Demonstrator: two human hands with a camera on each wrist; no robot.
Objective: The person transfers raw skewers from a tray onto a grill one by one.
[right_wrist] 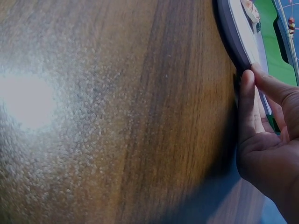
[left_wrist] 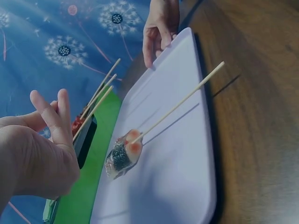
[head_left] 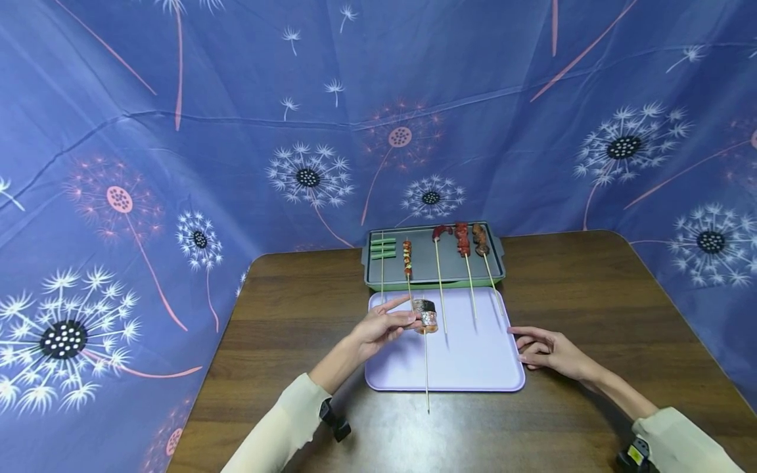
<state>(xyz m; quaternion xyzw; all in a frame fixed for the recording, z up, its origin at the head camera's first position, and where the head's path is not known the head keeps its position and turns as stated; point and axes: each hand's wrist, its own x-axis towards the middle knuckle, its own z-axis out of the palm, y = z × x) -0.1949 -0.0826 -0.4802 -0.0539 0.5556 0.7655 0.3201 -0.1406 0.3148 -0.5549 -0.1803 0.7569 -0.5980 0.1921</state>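
My left hand [head_left: 381,325] is over the lilac tray [head_left: 467,374], fingers extended, its tips overlapping the head of a dark-banded skewer [head_left: 427,315] in the head view. In the left wrist view, a gap shows between my left hand [left_wrist: 42,135] and that skewer [left_wrist: 124,154], whose pieces have pale round ends with orange centres. The skewer's bare stick reaches past the tray's front edge. At the tray's right rim, my right hand [head_left: 547,351] holds the edge between thumb and fingers; the right wrist view shows the thumb [right_wrist: 247,84] against the rim.
Behind the tray stands a grey griddle with green sides [head_left: 422,263]. On it lie a green vegetable skewer [head_left: 383,248], a red-and-yellow one [head_left: 407,257], and several reddish or brown ones, sticks overhanging the tray. A blue dandelion cloth [head_left: 355,164] hangs behind the wooden table [head_left: 296,295].
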